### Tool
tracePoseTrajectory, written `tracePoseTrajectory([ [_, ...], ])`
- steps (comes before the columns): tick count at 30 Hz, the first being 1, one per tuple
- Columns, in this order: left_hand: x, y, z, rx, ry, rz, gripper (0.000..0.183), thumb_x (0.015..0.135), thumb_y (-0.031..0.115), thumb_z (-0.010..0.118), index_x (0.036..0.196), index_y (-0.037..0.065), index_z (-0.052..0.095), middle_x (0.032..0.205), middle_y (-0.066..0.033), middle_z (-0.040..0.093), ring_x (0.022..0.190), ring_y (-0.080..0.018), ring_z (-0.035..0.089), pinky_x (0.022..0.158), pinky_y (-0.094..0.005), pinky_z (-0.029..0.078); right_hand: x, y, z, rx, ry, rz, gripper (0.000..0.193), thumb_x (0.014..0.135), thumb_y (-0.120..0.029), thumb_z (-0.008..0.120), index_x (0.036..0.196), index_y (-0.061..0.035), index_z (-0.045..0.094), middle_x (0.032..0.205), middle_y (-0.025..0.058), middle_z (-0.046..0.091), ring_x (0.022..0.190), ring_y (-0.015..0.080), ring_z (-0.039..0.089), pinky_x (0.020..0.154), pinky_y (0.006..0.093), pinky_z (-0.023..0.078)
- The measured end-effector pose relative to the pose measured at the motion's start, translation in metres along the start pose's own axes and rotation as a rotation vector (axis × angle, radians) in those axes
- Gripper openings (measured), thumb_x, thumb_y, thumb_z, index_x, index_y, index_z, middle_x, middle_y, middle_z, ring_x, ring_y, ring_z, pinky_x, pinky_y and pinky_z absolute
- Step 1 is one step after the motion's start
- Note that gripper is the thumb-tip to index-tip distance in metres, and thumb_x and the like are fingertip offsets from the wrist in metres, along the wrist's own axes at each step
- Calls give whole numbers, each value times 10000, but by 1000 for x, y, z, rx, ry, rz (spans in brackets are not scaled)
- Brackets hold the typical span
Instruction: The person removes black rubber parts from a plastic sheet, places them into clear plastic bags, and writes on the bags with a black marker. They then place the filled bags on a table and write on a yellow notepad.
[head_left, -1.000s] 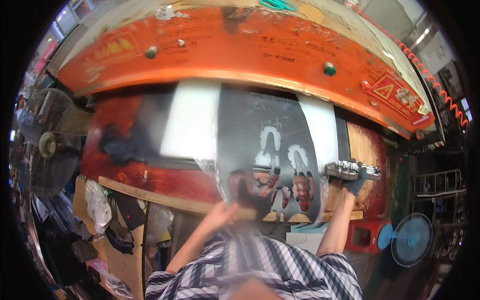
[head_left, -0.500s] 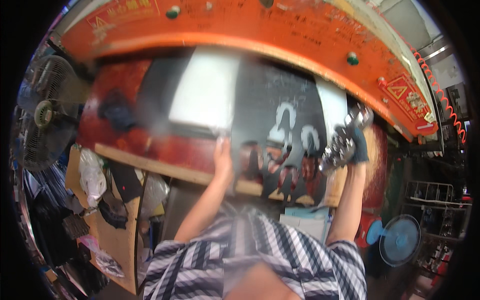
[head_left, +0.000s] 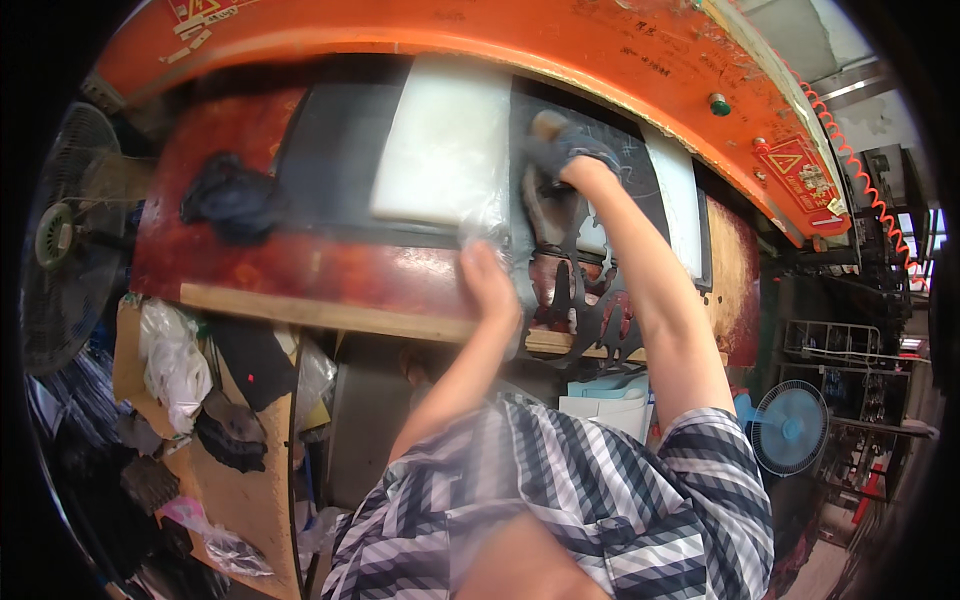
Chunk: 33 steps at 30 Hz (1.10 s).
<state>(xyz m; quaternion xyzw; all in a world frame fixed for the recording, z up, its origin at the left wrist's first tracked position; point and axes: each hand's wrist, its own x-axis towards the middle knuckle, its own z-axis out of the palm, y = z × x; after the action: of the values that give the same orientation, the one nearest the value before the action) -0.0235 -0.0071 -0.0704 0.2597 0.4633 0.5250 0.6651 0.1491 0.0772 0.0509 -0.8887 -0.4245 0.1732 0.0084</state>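
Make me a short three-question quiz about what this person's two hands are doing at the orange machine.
1. True or false: the left hand rests at the near edge of the dark cut-out sheet.
2. Which hand wears a dark glove? A) left B) right C) both
3. What lies left of the right hand on the machine bed?

Key
1. True.
2. B: the right hand is gloved; the left is bare.
3. A white slab under the orange machine housing; whether the right hand grips anything cannot be told.
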Motion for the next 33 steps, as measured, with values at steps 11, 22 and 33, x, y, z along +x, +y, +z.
tracePoseTrajectory([
  [11, 21, 3, -13, 70, -348, -172, 333, 914, 247, 580, 1127, -5, 534, 937, -69, 589, 920, -172, 545, 860, -301, 420, 12, 21, 35, -547, -215, -184, 280, 768, -276, 608, 967, -91, 677, 973, 150, 661, 931, 317, 631, 808, 378, 503],
  [22, 13, 31, -3, -91, -252, -311, 130, 928, 176, 537, 984, 63, 507, 768, -8, 543, 535, -55, 446, 436, -199, 354, 25, 46, 61, -223, 502, -467, 400, 801, -345, 609, 1103, -85, 632, 1040, 193, 637, 1007, 360, 585, 884, 368, 458],
  [33, 32, 55, -16, 252, -462, -165, 244, 853, 165, 644, 1033, 21, 567, 820, -25, 600, 600, -69, 499, 526, -229, 412, -70, 155, 18, -32, 241, 561, 793, 677, -687, 588, 1209, -99, 569, 1204, 214, 569, 1113, 363, 552, 933, 429, 435],
])
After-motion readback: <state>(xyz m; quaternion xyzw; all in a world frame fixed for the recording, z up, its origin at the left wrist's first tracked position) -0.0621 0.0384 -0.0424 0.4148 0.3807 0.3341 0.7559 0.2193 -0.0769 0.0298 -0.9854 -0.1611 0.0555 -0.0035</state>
